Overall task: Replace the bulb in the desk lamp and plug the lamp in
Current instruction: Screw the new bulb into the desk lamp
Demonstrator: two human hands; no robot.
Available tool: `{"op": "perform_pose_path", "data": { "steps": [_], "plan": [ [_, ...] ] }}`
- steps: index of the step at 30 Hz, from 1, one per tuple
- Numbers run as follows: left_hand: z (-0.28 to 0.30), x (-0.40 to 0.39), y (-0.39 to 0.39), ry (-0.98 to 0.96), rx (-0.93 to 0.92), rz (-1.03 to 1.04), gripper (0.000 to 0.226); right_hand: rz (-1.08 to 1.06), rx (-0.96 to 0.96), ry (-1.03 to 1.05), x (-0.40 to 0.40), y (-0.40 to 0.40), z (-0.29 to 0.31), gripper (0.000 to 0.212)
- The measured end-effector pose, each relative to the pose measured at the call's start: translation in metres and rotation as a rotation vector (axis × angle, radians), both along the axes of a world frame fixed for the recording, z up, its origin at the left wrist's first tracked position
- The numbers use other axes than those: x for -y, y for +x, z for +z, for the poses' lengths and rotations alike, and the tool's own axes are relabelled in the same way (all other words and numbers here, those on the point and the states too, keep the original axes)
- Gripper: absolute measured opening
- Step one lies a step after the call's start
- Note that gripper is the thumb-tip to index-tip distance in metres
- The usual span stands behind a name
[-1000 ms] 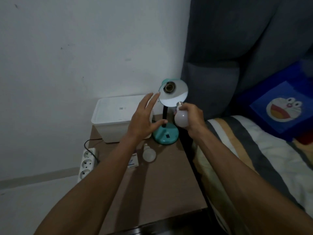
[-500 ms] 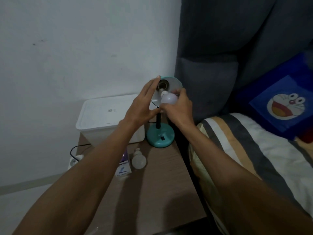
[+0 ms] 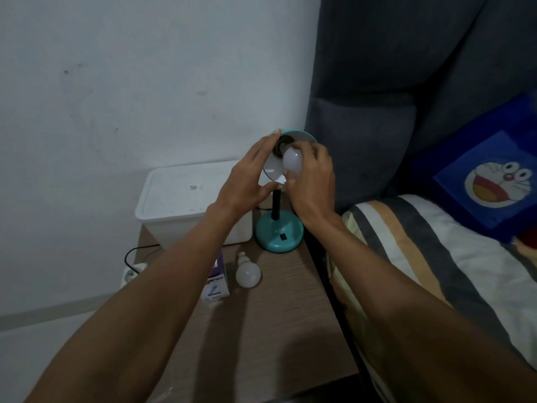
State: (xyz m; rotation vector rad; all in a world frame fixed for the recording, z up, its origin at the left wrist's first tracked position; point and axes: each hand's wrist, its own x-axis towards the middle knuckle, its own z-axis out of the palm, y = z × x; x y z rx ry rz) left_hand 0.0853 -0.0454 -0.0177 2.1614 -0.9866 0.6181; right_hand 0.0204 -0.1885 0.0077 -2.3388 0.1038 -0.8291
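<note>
At the centre of the frame, slightly above the middle, the right hand (image 3: 312, 181) has its grip wrapped around a white bulb (image 3: 293, 160), fingers curled over the far side and the thumb below, with the bulb's narrow end pointing up and left into the dark socket (image 3: 283, 143) inside the lamp shade (image 3: 302, 136). Whether the base is already seated in the socket cannot be told, since the bulb covers the joint. The left hand (image 3: 247, 181) is spread, its fingers laid along the left rim of the teal shade and its thumb under the lower rim, steadying it without enclosing anything. The desk lamp's black stem (image 3: 276, 203) runs down to a round teal base (image 3: 279, 232) standing at the far right corner of the wooden tabletop (image 3: 276, 330). Just left of the base sits a white lidded plastic box (image 3: 186, 205). Nearer the camera, a second white bulb (image 3: 247, 273) lies on its side on the tabletop, close beside a small purple and white carton (image 3: 217, 283) partly hidden by the left forearm. At the lower left, beyond the tabletop's edge, a white power strip (image 3: 132, 276) lies on the floor with a black cord (image 3: 130, 253) looping above it. On the right lies a bed with a striped blanket (image 3: 436, 257) and a blue cartoon pillow (image 3: 491, 181).
</note>
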Motion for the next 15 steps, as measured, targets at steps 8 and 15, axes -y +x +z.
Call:
{"op": "perform_pose_path", "data": {
  "steps": [8, 15],
  "plan": [
    [-0.0013, -0.0007, 0.0009, 0.000, -0.004, 0.008, 0.094, -0.007, -0.057, 0.024, -0.0006, -0.0030, 0.0040, 0.051],
    [-0.0033, -0.0011, -0.0004, -0.016, -0.003, 0.021, 0.091, -0.032, -0.084, 0.174, -0.0045, -0.0035, 0.0054, 0.046]
  ]
}}
